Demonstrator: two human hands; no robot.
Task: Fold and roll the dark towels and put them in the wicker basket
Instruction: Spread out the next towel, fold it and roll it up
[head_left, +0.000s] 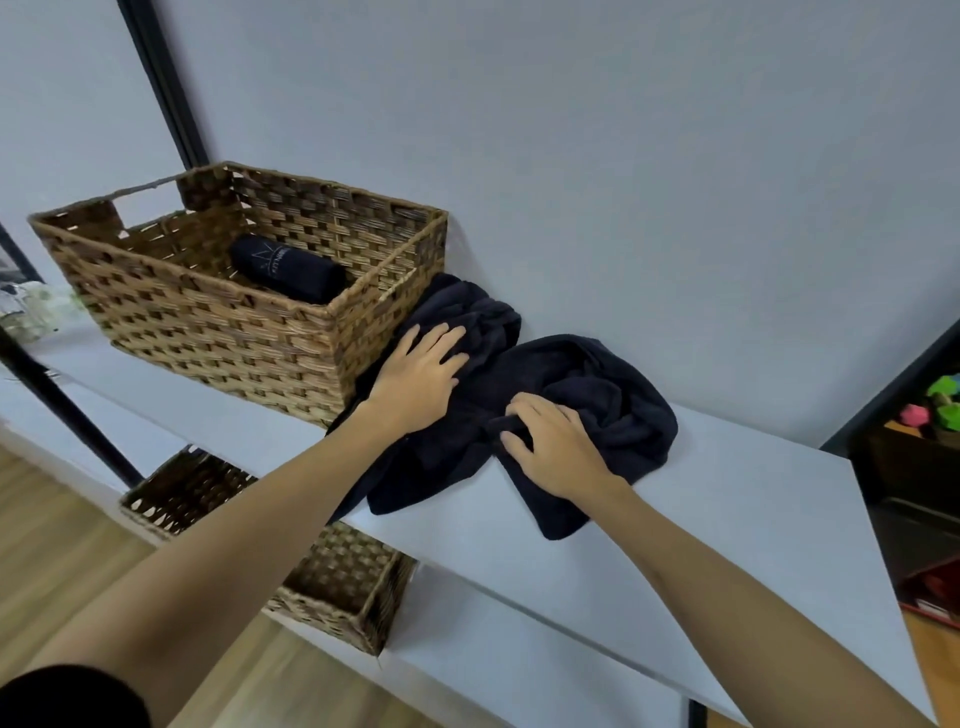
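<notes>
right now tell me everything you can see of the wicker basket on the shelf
The wicker basket is rectangular, woven from brown and tan strands in a checker pattern, with a cut-out handle in its far end wall. It stands upright on the white shelf near the wall. One rolled dark towel lies inside. A crumpled dark towel presses against its right side.

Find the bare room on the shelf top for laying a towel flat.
Bare shelf top lies right of the crumpled towels, out to its edge, and in front of the wicker basket. It is crowded between basket and wall, under both hands.
</notes>
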